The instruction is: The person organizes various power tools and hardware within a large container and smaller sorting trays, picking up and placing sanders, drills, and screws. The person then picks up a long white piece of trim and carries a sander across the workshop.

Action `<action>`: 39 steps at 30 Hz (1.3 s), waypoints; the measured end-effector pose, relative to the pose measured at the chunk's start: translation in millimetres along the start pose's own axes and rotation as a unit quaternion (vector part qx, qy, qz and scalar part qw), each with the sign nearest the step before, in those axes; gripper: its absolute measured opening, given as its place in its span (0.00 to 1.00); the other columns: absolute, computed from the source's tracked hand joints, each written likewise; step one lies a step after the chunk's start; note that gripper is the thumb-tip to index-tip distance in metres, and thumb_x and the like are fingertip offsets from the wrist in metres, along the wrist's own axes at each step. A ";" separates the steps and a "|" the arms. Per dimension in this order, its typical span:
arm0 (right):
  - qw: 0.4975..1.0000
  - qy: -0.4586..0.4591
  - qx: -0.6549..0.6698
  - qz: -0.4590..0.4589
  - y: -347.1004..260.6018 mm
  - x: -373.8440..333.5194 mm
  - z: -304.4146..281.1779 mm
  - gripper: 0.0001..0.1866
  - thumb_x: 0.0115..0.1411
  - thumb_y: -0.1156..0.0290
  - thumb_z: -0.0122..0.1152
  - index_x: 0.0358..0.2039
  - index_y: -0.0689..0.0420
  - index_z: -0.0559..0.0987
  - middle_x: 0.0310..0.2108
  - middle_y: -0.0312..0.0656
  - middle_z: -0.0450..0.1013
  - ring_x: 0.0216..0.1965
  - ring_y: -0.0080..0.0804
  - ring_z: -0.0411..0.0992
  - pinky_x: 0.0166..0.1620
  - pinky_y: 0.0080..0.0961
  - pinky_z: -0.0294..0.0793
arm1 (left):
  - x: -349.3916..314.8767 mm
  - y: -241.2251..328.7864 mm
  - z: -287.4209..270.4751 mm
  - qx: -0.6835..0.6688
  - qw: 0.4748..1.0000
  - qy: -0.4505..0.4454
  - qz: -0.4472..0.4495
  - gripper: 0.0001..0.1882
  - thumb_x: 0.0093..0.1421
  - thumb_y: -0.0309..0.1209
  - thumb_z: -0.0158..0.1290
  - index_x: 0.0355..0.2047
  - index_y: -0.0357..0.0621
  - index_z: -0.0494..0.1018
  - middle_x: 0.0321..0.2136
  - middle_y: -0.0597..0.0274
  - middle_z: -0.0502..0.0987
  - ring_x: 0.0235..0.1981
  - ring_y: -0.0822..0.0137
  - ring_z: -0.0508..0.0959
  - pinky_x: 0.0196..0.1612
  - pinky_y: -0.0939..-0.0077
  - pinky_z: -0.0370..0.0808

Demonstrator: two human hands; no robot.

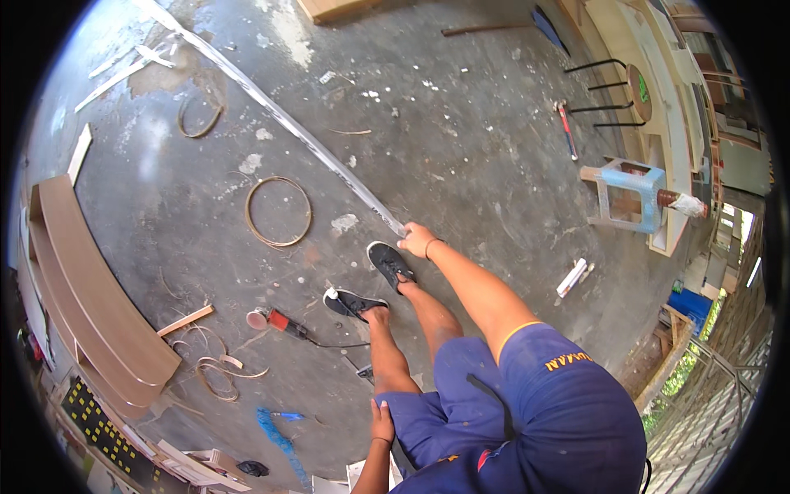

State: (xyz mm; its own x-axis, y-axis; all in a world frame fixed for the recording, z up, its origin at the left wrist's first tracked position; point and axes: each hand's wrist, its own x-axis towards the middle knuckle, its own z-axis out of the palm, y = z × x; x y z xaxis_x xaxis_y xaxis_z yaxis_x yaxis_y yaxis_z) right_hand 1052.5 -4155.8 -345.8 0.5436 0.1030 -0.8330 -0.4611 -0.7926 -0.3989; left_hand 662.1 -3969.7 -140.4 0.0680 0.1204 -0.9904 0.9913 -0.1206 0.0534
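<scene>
Floor: grey concrete point(461, 140), stained and patched with pale blotches, littered with offcuts.
Long metal strip point(271, 107): thin, pale, lying on the concrete from the upper left down to my right hand.
Edge-band coil point(279, 212): a tan loop flat on the floor, left of the strip; loose curls of the same point(220, 369) lie lower left.
Curved boards point(90, 305): brown, stacked at the far left edge.
Power tool point(271, 319): red and grey, with a black cord, on the floor just left of my shoes point(372, 281).
Blue stool point(632, 196): on its side at the right, near pale cabinet panels point(658, 99).
White tube point(572, 277): on the floor right of my arm.

Right hand point(418, 240): arm stretched forward and down, fingers closed around the near end of the strip, just above my front shoe.
Left hand point(381, 421): laid flat on my left thigh over the blue shorts, fingers relaxed, holding nothing.
</scene>
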 end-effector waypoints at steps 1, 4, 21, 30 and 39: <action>1.000 -0.011 0.006 -0.010 2.7 -3.3 -1.3 0.29 0.49 0.66 0.64 0.50 0.61 0.67 0.43 0.51 0.72 0.45 0.38 0.71 0.48 0.29 0.69 | -2.9 5.3 -2.3 0.004 1.000 -0.003 0.001 0.36 0.63 0.52 0.32 0.62 0.37 0.44 0.61 0.42 0.52 0.61 0.49 0.54 0.61 0.68 0.52; 0.999 -0.021 0.025 -0.009 12.4 -25.5 3.6 0.29 0.48 0.60 0.63 0.50 0.57 0.69 0.42 0.49 0.73 0.45 0.41 0.71 0.49 0.32 0.68 | -14.8 15.4 -11.4 0.016 1.000 -0.008 0.005 0.37 0.62 0.53 0.33 0.62 0.36 0.45 0.60 0.42 0.52 0.62 0.50 0.54 0.61 0.69 0.51; 0.985 0.042 0.146 0.082 90.2 -324.7 -40.2 0.19 0.51 0.68 0.61 0.43 0.63 0.74 0.29 0.43 0.76 0.28 0.28 0.74 0.36 0.26 0.72 | -0.7 -0.7 -109.5 0.257 0.929 0.073 0.256 0.30 0.59 0.49 0.40 0.51 0.35 0.63 0.49 0.39 0.65 0.51 0.49 0.65 0.54 0.65 0.60; 0.917 0.222 0.279 0.179 138.0 -485.5 61.0 0.19 0.52 0.63 0.58 0.43 0.58 0.74 0.36 0.44 0.75 0.39 0.35 0.73 0.44 0.31 0.70 | -2.8 115.3 -143.0 0.417 0.855 0.025 0.306 0.27 0.54 0.47 0.46 0.46 0.37 0.67 0.41 0.45 0.70 0.43 0.53 0.70 0.49 0.65 0.66; 0.845 0.280 0.346 0.297 235.6 -550.8 212.3 0.17 0.44 0.59 0.58 0.31 0.57 0.80 0.37 0.49 0.74 0.39 0.48 0.72 0.44 0.39 0.70 | -24.7 206.4 -47.2 0.563 0.750 0.010 0.348 0.24 0.49 0.44 0.53 0.41 0.39 0.71 0.34 0.51 0.75 0.35 0.58 0.76 0.43 0.66 0.71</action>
State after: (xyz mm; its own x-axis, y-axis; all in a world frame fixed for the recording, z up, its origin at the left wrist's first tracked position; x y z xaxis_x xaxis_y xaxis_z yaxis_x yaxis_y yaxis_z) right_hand 495.5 -4271.7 -62.3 0.2292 -0.6433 -0.7306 -0.9634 -0.0428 -0.2646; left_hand 870.4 -3951.0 -98.9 0.5375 -0.3435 -0.7701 -0.0073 -0.9151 0.4031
